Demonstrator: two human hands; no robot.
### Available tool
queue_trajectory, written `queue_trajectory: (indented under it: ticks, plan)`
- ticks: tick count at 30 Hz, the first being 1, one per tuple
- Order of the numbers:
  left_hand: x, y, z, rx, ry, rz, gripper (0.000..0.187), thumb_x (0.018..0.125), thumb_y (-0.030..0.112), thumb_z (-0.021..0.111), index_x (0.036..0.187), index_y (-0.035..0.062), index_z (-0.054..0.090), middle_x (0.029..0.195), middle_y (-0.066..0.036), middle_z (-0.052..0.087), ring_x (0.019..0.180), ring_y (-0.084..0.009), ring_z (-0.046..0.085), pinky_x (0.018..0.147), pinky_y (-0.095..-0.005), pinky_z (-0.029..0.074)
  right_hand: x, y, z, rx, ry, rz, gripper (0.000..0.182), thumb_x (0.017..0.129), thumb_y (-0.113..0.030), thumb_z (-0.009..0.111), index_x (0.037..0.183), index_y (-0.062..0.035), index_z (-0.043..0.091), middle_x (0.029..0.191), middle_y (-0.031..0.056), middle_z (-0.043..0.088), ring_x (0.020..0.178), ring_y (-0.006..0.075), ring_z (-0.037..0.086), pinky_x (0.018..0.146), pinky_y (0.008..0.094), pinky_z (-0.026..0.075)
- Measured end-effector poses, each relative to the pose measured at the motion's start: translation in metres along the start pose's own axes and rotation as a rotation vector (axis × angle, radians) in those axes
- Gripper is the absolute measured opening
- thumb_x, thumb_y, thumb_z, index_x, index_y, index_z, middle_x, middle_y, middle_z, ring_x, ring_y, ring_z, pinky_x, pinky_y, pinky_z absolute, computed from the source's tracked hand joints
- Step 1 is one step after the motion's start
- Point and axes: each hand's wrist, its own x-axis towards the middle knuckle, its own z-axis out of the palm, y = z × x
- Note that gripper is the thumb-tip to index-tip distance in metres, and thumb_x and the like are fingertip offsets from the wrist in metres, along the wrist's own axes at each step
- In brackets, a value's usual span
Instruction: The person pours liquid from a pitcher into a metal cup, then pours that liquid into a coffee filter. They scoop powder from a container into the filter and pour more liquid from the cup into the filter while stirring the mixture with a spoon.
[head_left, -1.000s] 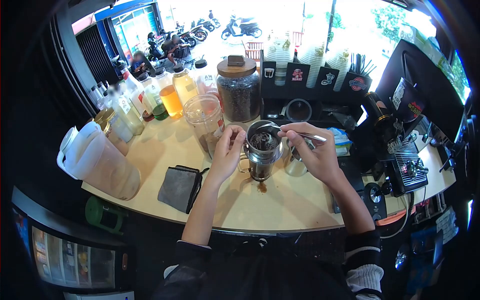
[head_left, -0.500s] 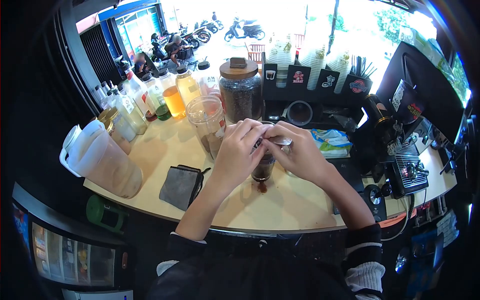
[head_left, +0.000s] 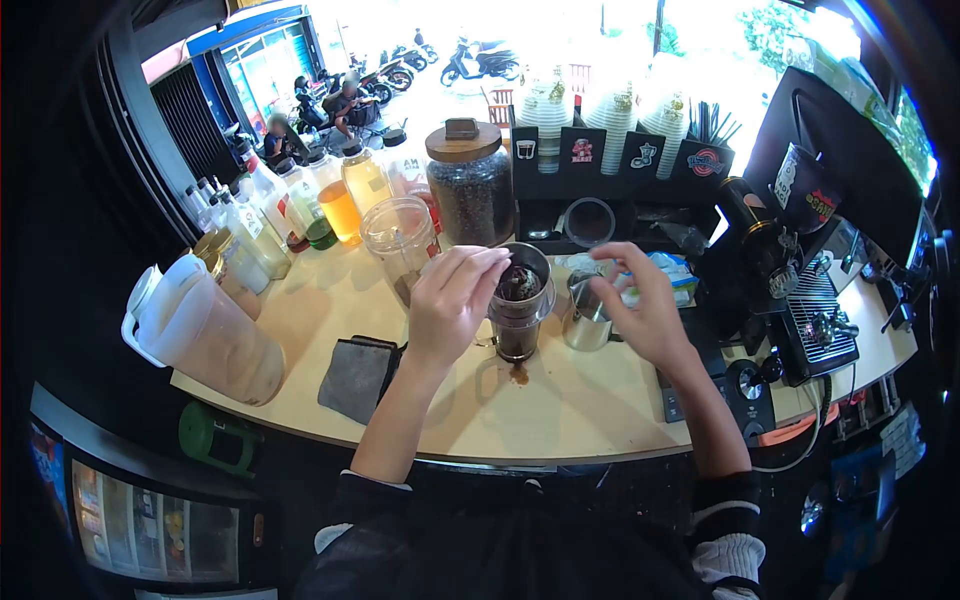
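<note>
A coffee dripper [head_left: 530, 262] with dark contents sits on a glass cup [head_left: 517, 342] at the middle of the counter. My left hand [head_left: 450, 305] is beside the dripper's left rim, its fingertips pinched together; whatever they hold, if anything, is too small to make out. To the right stands a small metal pitcher [head_left: 587, 328]. Over its right side, my right hand [head_left: 648, 310] has its thumb and index finger apart, slightly blurred, and I see nothing held between them. A brown spill [head_left: 519, 374] lies in front of the cup.
Behind the left hand stand an open clear jar [head_left: 398, 225] and a coffee bean jar [head_left: 470, 195]. A grey cloth [head_left: 357, 380] and a large plastic pitcher [head_left: 215, 340] lie left. Bottles [head_left: 340, 205] line the back; a black scale [head_left: 690, 400] and espresso machine [head_left: 815, 330] are right.
My hands have parted from over the dripper, uncovering it. The right hand has moved right to the metal pitcher, and the shiny metal piece between the hands no longer shows there.
</note>
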Motion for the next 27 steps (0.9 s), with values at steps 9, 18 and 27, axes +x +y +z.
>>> queue_trajectory:
  ticks: [9,18,27]
  plan:
    - [-0.008,-0.012,-0.005,-0.086,0.259,-0.183,0.011,0.076,0.0,0.071,0.085,0.0006,0.065,0.078,-0.009,0.065,0.07,-0.0182,0.064,0.063,-0.0274,0.049,-0.06,0.064,-0.006,-0.183,-0.187,0.501,0.017,0.089,-0.009,0.054,0.1,0.0029,0.054,0.082,0.0116,0.06,0.071,0.0169,0.058,0.066,0.0285,0.045]
    - [-0.01,-0.013,-0.001,-0.09,0.32,-0.166,0.012,0.075,0.001,0.072,0.085,0.0011,0.064,0.077,-0.008,0.065,0.069,-0.018,0.063,0.062,-0.0271,0.049,-0.078,0.104,0.015,0.218,-0.165,0.535,0.026,0.091,-0.022,0.057,0.079,0.0003,0.053,0.069,0.0026,0.054,0.065,0.0071,0.049,0.059,0.0253,0.041]
    - [-0.009,-0.015,0.002,-0.039,0.328,-0.082,0.013,0.074,0.0,0.072,0.084,0.0021,0.064,0.073,-0.008,0.062,0.063,-0.0201,0.061,0.058,-0.0285,0.048,-0.041,0.077,-0.002,0.517,0.054,0.52,0.026,0.096,-0.023,0.049,0.075,-0.0062,0.049,0.066,-0.0033,0.046,0.064,0.0045,0.041,0.059,0.0206,0.033]
